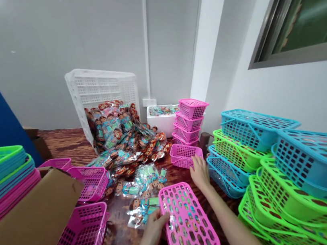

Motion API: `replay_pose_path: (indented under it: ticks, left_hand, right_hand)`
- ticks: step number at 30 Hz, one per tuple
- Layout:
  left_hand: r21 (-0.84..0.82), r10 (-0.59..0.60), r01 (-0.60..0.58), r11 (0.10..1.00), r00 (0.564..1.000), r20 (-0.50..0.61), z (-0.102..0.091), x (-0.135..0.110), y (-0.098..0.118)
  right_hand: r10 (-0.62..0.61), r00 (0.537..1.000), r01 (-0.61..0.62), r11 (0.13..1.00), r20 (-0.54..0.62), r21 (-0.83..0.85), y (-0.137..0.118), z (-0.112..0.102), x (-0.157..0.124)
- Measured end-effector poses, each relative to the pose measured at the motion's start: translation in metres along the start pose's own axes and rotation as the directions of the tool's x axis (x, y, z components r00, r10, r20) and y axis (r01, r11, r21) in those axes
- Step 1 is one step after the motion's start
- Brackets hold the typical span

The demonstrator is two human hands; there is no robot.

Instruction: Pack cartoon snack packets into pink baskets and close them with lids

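My left hand (157,225) is closed on the left edge of a pink lidded basket (190,226), its thumb over the rim. Through the oval holes of the lid I see colourful contents. Farther forward, my right hand (200,171) has its fingers bent over the near right corner of a small pink basket (182,154); part of that corner is hidden by the hand. Just left of the lidded basket lie clear packets (144,210) printed with cartoon figures. Behind the small basket rises a stack of small pink baskets (189,123).
A tipped white crate (101,80) spills a heap of packets (124,144). Blue baskets (243,129) and green baskets (272,204) are piled at right. On the left are a cardboard flap (35,229), nested baskets (4,181) and an open magenta basket (85,239). A white foam box (164,124) stands behind.
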State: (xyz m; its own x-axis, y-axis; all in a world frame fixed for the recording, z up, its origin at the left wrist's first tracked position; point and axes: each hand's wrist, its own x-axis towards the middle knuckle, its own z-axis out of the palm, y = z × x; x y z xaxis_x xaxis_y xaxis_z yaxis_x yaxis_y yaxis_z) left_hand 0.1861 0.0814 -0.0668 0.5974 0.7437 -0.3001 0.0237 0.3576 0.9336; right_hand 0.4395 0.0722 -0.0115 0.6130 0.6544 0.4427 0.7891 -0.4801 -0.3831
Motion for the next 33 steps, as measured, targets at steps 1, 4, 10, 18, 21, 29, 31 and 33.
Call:
replay_pose_path:
  ticks: [1,4,10,18,21,29,31,33]
  left_hand:
    - [-0.017,-0.002,0.002,1.000,1.000,-0.012,0.001,-0.002,0.000]
    - [-0.030,-0.001,-0.001,1.000,0.997,-0.075,0.004,-0.008,-0.003]
    - [0.007,0.010,-0.009,1.000,0.983,-0.184,-0.002,-0.015,-0.004]
    - [0.102,0.136,-0.116,0.988,0.966,-0.218,-0.005,0.003,0.015]
    - [0.129,0.151,-0.127,0.983,0.968,-0.200,-0.004,0.004,0.018]
    - [0.206,0.136,-0.105,0.973,0.980,-0.144,-0.004,0.037,0.035]
    - [0.225,0.115,-0.091,0.970,0.989,-0.097,-0.004,0.047,0.038]
    - [0.243,0.111,-0.093,0.966,0.992,-0.060,-0.005,0.053,0.039]
  right_hand:
    - [-0.013,0.998,0.021,0.992,0.066,-0.123,-0.003,0.003,0.013]
    - [-0.012,0.983,0.050,0.979,0.183,-0.200,-0.001,0.010,0.035]
    - [-0.010,0.969,0.061,0.978,0.245,-0.200,0.014,0.001,0.025]
    - [-0.126,0.985,0.132,0.990,0.121,-0.041,0.015,-0.013,-0.025]
    - [-0.156,0.983,0.153,0.988,0.094,0.038,0.012,-0.005,-0.037]
    - [-0.260,0.960,0.263,0.965,0.100,-0.020,0.004,0.005,-0.046]
    - [-0.272,0.956,0.276,0.961,0.108,-0.030,0.004,0.005,-0.046]
    - [-0.276,0.955,0.279,0.960,0.111,-0.016,0.005,0.005,-0.046]
